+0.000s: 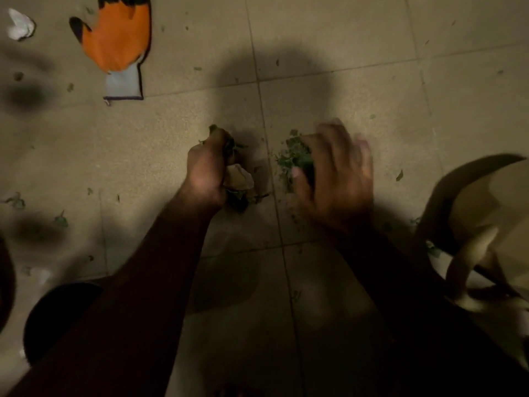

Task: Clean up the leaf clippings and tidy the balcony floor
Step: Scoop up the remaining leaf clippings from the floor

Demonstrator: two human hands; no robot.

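My left hand (206, 170) is curled round a bunch of leaf clippings (239, 181), dark green with a pale dry leaf among them, held just above the tiled floor (357, 38). My right hand (337, 179) is blurred; it lies over a small heap of green clippings (292, 156) on the floor, fingers bent around its right side. Small leaf bits (399, 175) are scattered over the tiles around both hands.
An orange and grey work glove (117, 44) lies flat at the upper left, with a white scrap (20, 24) beside it. A brown paper bag (481, 224) with handles stands open at the right. A dark round object (57, 319) sits at the lower left.
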